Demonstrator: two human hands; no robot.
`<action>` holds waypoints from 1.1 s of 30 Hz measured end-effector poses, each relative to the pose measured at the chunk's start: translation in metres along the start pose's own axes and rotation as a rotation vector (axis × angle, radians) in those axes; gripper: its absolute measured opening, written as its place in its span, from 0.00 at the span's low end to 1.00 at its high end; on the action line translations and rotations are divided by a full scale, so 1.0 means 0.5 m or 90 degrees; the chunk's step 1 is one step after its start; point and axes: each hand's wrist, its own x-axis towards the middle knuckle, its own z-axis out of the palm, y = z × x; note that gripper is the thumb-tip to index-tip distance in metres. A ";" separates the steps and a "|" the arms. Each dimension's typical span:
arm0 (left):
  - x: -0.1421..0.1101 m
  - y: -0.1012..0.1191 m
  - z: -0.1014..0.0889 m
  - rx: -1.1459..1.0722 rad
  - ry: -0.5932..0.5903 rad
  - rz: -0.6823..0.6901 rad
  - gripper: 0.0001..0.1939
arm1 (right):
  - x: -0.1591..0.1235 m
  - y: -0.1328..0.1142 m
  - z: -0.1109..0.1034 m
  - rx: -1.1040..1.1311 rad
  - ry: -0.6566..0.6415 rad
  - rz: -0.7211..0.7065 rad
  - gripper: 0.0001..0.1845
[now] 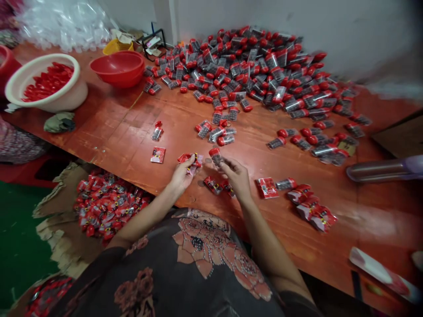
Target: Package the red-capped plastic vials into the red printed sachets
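Observation:
My left hand [183, 173] pinches a crumpled red printed wrapper [194, 163] with clear film at its edge. A little to the right, my right hand [234, 174] grips a small clear bottle with a red cap [214, 155], its contents dark and the cap pointing up and away from me. The two held things are close together but apart. Below and between my hands lie red printed pieces [213, 185] near the table's front edge. Beyond my hands sits a small group of red-capped bottles [216, 132].
A large heap of red-capped bottles [238, 66] lies along the wall. At left stand a white basin [79, 86] of red parts and a red bowl [119, 66]. Flat red packs [267, 188] and filled wrappers [312, 207] lie at right. Below the edge is a carton [59, 220] of wrapped pieces.

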 end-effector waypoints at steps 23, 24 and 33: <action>-0.038 -0.013 0.013 0.137 -0.105 0.114 0.12 | -0.107 -0.029 0.027 0.050 0.063 -0.032 0.22; -0.042 -0.010 0.014 0.145 -0.110 0.113 0.14 | -0.108 -0.029 0.026 0.054 0.067 -0.028 0.22; -0.058 0.002 0.029 0.167 -0.148 0.148 0.17 | -0.113 -0.052 0.002 -0.046 0.006 -0.119 0.19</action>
